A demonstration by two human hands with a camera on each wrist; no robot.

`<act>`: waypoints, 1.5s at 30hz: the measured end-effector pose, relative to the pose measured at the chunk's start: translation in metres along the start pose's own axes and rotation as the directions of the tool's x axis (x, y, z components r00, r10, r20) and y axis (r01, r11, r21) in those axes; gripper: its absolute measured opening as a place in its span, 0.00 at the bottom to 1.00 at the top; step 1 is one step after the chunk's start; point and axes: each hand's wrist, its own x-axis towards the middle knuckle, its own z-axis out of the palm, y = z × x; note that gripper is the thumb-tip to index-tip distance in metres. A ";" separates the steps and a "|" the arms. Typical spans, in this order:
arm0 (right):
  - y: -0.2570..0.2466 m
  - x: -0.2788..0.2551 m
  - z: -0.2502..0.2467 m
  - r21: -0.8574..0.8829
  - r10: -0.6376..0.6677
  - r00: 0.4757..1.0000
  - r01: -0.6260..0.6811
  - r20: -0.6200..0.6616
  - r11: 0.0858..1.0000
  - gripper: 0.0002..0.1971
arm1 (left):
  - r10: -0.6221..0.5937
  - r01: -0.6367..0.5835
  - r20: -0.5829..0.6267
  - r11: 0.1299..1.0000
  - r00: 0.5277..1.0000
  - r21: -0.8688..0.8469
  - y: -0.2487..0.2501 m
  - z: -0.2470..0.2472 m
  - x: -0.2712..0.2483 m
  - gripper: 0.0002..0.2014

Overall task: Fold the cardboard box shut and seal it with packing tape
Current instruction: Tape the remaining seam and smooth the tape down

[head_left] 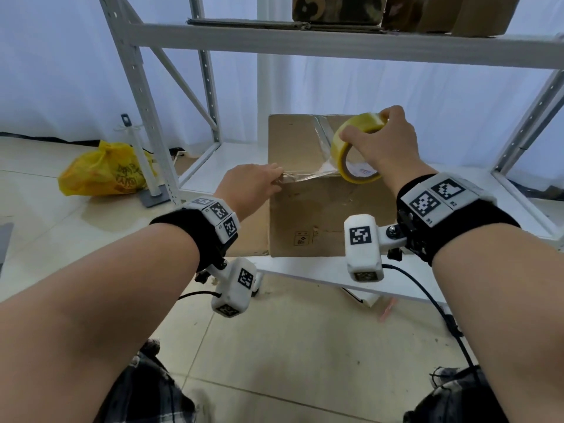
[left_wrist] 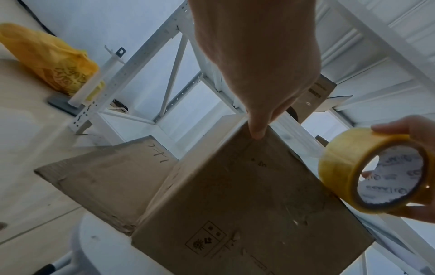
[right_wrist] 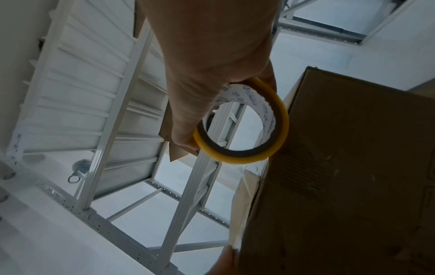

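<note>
- The cardboard box (head_left: 320,190) stands in the middle of the head view, on the low white shelf (head_left: 305,273) of a metal rack. Its top flaps are folded down, and one clear strip of tape already runs along the centre seam at the far part of the top.
- I hold the roll of packing tape (head_left: 355,148) in my right hand (head_left: 387,145), thumb and fingers curled around its yellow rim, just above the right part of the box top.
- My left hand (head_left: 253,187) pinches the free end of the tape strip (head_left: 305,175) at the near upper edge of the box, at its left side. In the left wrist view a fingertip (left_wrist: 257,132) presses on that edge.
- The strip hangs stretched between both hands, across the front top edge. It looks a little wrinkled, so I judge it is not yet stuck down.
- To do this step well, I think I must keep the strip tight, lower it flat on the cardboard, then rub from the left end toward the roll so no bubbles stay.
- The box is brown, worn and scuffed, with small printed handling symbols low on the front face.
- A flat piece of cardboard (left_wrist: 105,176) lies beside the box in the left wrist view.
- A yellow plastic bag (head_left: 103,169) sits on the floor at the left of the head view, well apart.
</note>
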 end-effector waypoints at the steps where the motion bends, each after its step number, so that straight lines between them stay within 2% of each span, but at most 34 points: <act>1: -0.002 -0.002 0.001 -0.001 -0.002 1.000 0.002 -0.001 1.000 0.39 | 0.007 -0.007 0.011 1.000 1.000 -0.024 -0.001 0.000 -0.001 0.08; 4: -0.013 -0.007 0.003 0.002 -0.033 0.999 0.033 0.001 0.999 0.40 | 0.002 -0.001 0.025 0.998 1.000 -0.055 -0.002 -0.001 -0.002 0.11; 9: -0.048 -0.014 -0.006 -0.015 -0.223 0.969 0.223 -0.105 0.975 0.39 | -0.034 0.037 0.081 0.999 0.996 -0.034 0.001 -0.006 0.001 0.14; 11: -0.057 -0.018 -0.005 -0.056 -0.298 0.950 0.293 -0.098 0.954 0.40 | -0.045 0.047 0.099 0.999 0.994 -0.021 0.003 -0.006 0.002 0.15; 13: -0.056 -0.017 -0.005 -0.081 -0.318 0.943 0.311 -0.099 0.947 0.39 | -0.054 0.053 0.096 0.999 0.994 0.012 0.005 -0.007 0.002 0.17; 15: -0.045 -0.012 -0.007 -0.089 -0.295 0.949 0.286 -0.115 0.954 0.39 | -0.053 0.050 0.096 0.998 0.994 0.039 0.006 -0.008 0.001 0.17; 19: -0.020 -0.003 -0.009 -0.080 -0.164 0.982 0.156 -0.095 0.984 0.39 | -0.063 0.059 0.072 0.997 0.995 0.056 0.008 -0.007 0.000 0.14; 29: -0.003 -0.004 -0.008 -0.136 -0.046 0.997 0.036 -0.069 0.990 0.40 | -0.120 0.119 0.070 0.993 0.990 0.019 0.006 -0.005 0.003 0.17; 45: 0.002 -0.015 0.003 -0.306 -0.091 0.994 0.071 -0.054 0.949 0.40 | -0.120 0.119 -0.011 0.992 0.993 -0.043 0.012 -0.007 0.002 0.14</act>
